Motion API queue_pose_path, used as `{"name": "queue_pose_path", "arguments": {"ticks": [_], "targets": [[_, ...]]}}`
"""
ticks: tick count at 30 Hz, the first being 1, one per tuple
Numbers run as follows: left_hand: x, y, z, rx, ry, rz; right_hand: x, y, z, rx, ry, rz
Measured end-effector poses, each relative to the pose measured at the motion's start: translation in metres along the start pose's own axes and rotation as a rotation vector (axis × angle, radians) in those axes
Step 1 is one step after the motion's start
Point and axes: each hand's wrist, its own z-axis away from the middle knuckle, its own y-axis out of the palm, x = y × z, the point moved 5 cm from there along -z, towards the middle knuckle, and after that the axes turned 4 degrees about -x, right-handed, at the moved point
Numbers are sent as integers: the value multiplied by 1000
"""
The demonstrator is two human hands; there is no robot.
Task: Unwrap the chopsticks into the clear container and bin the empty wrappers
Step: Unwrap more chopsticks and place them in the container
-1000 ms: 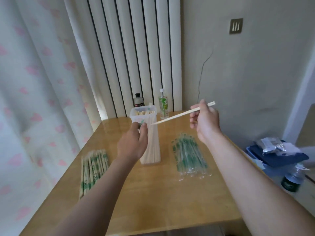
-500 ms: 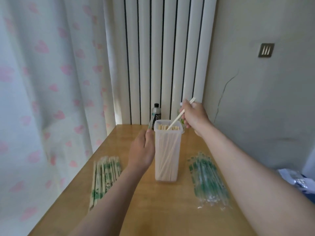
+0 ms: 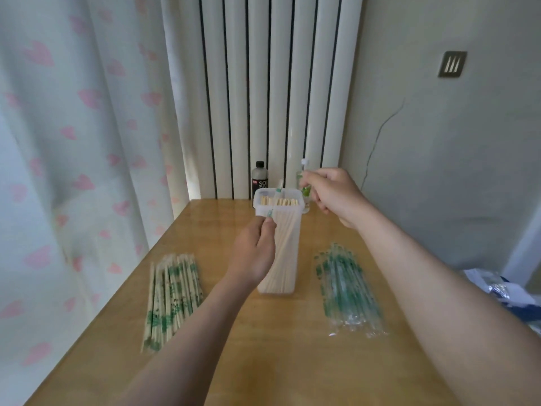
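Binning is best done with the wrapper [image 3: 269,213], pinched by the left hand [image 3: 254,253] close before the container [image 3: 289,230], drawn clear of it — whether the curled right hand [image 3: 333,194] holds anything cannot be told.

Wooden table [image 3: 263,361] shoved in a corner, heart-print curtain [image 3: 73,142] on the left, white radiator [image 3: 278,83] behind. 2 bottles at the back edge: a dark bottle [image 3: 259,178] and a clear bottle [image 3: 304,163]. Wall's got a crack [image 3: 380,133] and a metal plate [image 3: 452,64].
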Motion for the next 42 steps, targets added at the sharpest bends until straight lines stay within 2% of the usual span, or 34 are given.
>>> {"name": "queue_pose_path", "arguments": {"ticks": [3, 5, 7, 11, 13, 16, 20, 25, 33, 42], "targets": [[-8, 31, 10, 128, -21, 42, -13, -12, 16, 192, 20, -86], [-11, 55, 16, 215, -49, 42, -31, -23, 22, 206, 34, -4], [-10, 79, 21, 297, -95, 55, -51, -38, 23, 130, 70, 29], [-2, 120, 26, 351, -191, 42, -102, -76, 31, -61, 190, -112], [7, 139, 21, 328, -258, 9, -135, -92, 39, -154, 261, -125], [24, 157, 6, 241, -345, -114, -202, -108, 60, -279, 382, 1], [41, 171, -9, 213, -356, -317, -269, -111, 86, -294, 464, 121], [62, 190, -17, 237, -377, -455, -272, -103, 86, -251, 376, 224], [71, 206, -17, 275, -375, -537, -277, -99, 84, -239, 363, 284], [59, 189, -14, 279, -304, -491, -272, -101, 86, -220, 378, 258]]}}
